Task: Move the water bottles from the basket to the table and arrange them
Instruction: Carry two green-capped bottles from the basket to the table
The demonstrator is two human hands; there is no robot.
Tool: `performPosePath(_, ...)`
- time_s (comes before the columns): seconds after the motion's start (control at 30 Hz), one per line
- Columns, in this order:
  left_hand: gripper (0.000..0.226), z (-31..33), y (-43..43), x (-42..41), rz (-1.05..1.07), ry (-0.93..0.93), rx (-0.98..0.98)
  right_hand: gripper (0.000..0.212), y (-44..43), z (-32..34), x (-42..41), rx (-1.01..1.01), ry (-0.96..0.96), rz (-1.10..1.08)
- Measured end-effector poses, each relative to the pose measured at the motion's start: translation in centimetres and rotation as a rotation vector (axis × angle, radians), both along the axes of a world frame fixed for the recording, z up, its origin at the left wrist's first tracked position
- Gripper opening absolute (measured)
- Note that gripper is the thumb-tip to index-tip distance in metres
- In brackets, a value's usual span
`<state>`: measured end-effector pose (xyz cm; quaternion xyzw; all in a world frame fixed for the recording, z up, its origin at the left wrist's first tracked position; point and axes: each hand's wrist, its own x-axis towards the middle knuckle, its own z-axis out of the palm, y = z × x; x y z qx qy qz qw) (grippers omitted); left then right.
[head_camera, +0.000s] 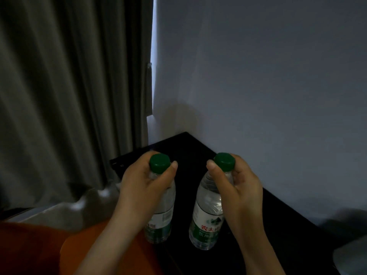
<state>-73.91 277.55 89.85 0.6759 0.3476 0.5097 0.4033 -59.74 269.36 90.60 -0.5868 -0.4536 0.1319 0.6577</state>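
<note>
Two clear water bottles with green caps and green-and-white labels are upright over the black table [184, 147]. My left hand [143, 187] grips the neck and shoulder of the left bottle [162, 221], thumb just under the cap. My right hand [236, 187] grips the neck of the right bottle [206, 219] the same way. Both bottle bases are near the table's front part; I cannot tell whether they touch it. No basket is in view.
A white wall [258, 76] runs along the table's right side. Grey curtains [59, 86] hang at the left behind it. An orange surface [29, 251] lies at the lower left, and a pale object [351, 253] sits at the lower right corner.
</note>
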Motion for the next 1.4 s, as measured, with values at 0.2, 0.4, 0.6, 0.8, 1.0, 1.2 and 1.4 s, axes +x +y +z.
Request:
performPosePath(0.2,0.031,-4.1,5.6,0.3,-0.038,0.033,-0.097,0.01,4.7,-2.7,0.9,-0.1,-0.051,-0.065)
performPosePath(0.4,0.01,-8.2,10.5,1.7,0.001,0.114,-0.189,0.006,8.7,-5.8,3.0,-0.175,0.093,-0.032)
performPosePath(0.6,0.013,-11.3,16.1,5.6,0.019,0.208,-0.22,0.009,13.8,-9.1,6.7,-0.248,0.142,-0.023)
performPosePath(0.8,0.01,-15.8,22.4,10.2,-0.036,0.172,-0.362,0.014,18.0,-12.4,11.3,-0.299,0.223,0.001)
performPosePath(1.0,0.023,-18.8,27.7,15.5,0.063,0.13,-0.382,0.027,20.9,-16.1,15.2,-0.362,0.324,-0.007)
performPosePath(1.2,0.02,-21.7,31.6,19.5,0.099,0.158,-0.34,0.028,22.9,-18.6,18.1,-0.42,0.248,0.0)
performPosePath(1.4,0.021,-22.1,33.3,21.9,0.133,0.186,-0.288,0.029,24.1,-20.4,19.3,-0.397,0.234,0.02)
